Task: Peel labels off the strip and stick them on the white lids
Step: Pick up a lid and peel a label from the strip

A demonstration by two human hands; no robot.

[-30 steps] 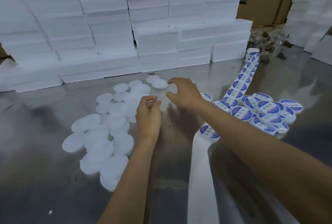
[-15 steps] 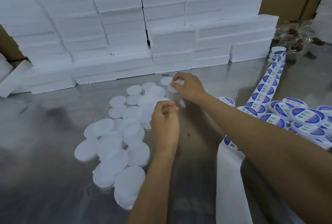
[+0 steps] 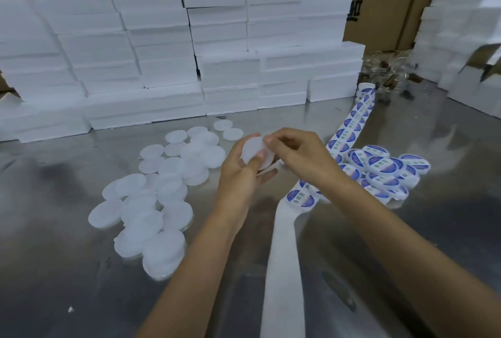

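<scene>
Your left hand (image 3: 238, 175) cradles a stack of white lids (image 3: 253, 152), thumb pressed on the top one, while your right hand (image 3: 295, 156) pinches its edge; if they cling, you may lift two at once. The label strip (image 3: 349, 131) runs just beyond your right wrist, so a sweeping forearm could drag it into the labelled lids (image 3: 385, 167).
</scene>
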